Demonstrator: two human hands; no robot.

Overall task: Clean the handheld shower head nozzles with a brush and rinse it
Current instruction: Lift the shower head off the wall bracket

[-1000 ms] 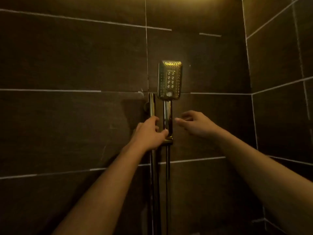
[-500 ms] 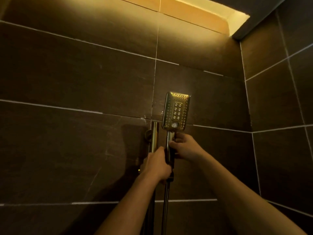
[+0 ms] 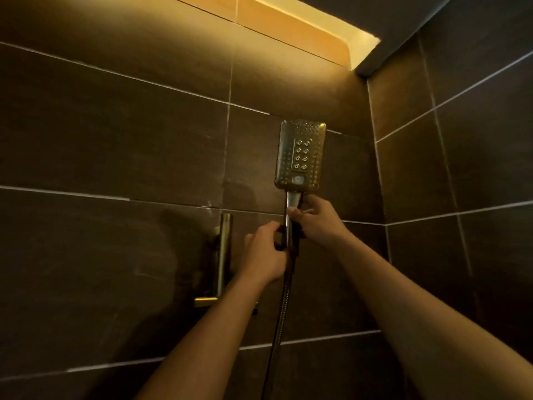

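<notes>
The rectangular metal shower head stands upright with its nozzle face toward me, in front of the dark tiled wall. My right hand is closed around the upper handle just under the head. My left hand grips the lower end of the handle where the hose joins and hangs down. The head is well to the right of the vertical slide rail. No brush is in view.
A short gold bracket sticks out at the rail's lower part, partly hidden by my left forearm. Dark wall tiles meet in a corner to the right. A lit recess glows along the top.
My right hand closed on the handle, then both hands moved the shower head up and rightward away from the rail. The camera tilted upward.
</notes>
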